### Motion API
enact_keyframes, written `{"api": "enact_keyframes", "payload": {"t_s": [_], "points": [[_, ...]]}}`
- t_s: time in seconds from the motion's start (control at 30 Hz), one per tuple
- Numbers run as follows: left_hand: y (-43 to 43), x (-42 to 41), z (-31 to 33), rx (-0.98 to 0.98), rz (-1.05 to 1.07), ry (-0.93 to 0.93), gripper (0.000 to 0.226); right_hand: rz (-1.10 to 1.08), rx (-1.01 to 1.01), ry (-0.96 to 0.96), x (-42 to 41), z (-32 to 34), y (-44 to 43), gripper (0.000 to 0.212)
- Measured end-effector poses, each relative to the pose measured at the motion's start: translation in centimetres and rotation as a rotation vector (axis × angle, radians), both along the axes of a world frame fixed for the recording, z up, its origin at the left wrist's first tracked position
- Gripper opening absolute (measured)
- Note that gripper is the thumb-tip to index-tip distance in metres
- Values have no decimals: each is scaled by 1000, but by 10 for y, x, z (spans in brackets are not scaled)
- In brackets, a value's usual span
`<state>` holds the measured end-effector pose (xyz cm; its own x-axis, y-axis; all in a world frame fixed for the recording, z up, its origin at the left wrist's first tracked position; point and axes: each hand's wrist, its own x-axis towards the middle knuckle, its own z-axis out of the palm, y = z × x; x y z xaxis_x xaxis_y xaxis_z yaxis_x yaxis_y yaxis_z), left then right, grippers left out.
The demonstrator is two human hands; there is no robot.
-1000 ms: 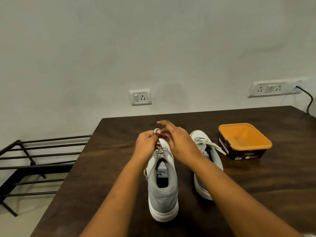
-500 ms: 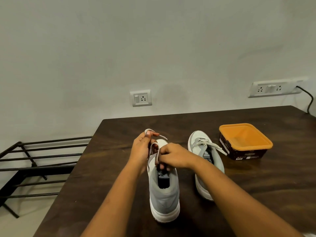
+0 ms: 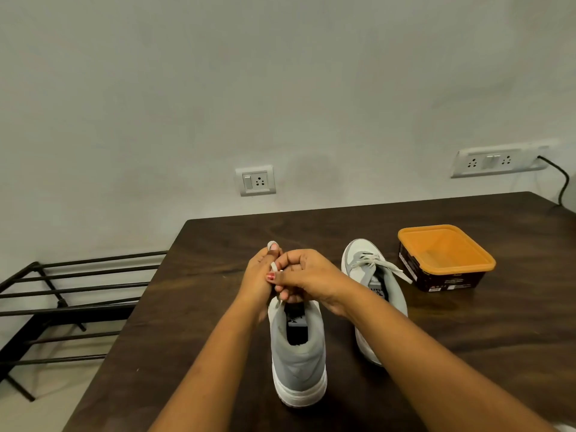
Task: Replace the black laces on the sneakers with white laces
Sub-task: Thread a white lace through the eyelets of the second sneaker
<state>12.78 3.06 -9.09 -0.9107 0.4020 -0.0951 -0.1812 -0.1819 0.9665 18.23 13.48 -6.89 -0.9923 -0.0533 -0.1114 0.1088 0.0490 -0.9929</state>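
We found the left hand [image 3: 258, 277] pinching a loop of white lace [image 3: 273, 244], the right hand [image 3: 308, 274] gripping its strand over the near sneaker [image 3: 297, 357] (presumably tensioning the knot)

A plain, pale grey-white wall [image 3: 280, 88] is seen behind, evenly lit. A single socket plate [image 3: 258, 181] is mounted low on it, and a longer socket strip [image 3: 498, 159] is fixed further right, with a black cable [image 3: 559, 179] led down from its right end. A dark wood-grain surface [image 3: 202, 291] is set against the wall. To its left, a black metal rack [image 3: 62, 288] of horizontal bars is placed on a pale floor [image 3: 40, 413].
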Motion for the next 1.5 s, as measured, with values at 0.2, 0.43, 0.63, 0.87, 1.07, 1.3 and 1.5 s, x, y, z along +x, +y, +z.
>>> {"api": "enact_keyframes", "payload": {"t_s": [0.2,0.43,0.63,0.87,1.07,1.3,1.5], "points": [[-1,-2,-1,-30,-1,51,27,-80,-299,91,-2,10,6,15],[-5,-13,-4,-109,42,43,35,-427,-257,-37,-21,-20,35,22],[0,-11,-6,-49,56,43,34,-179,177,-65,-24,-36,23,54],[4,-7,-4,-35,20,133,31,-186,544,117,-19,-34,11,18],[-4,-10,-6,-51,53,144,31,-238,510,101,-19,-29,19,19],[-1,-5,-1,-19,58,163,30,-127,422,20,-19,-29,17,22],[-3,-7,-5,-69,85,167,31,-80,417,-5,-16,-27,25,20]]}}
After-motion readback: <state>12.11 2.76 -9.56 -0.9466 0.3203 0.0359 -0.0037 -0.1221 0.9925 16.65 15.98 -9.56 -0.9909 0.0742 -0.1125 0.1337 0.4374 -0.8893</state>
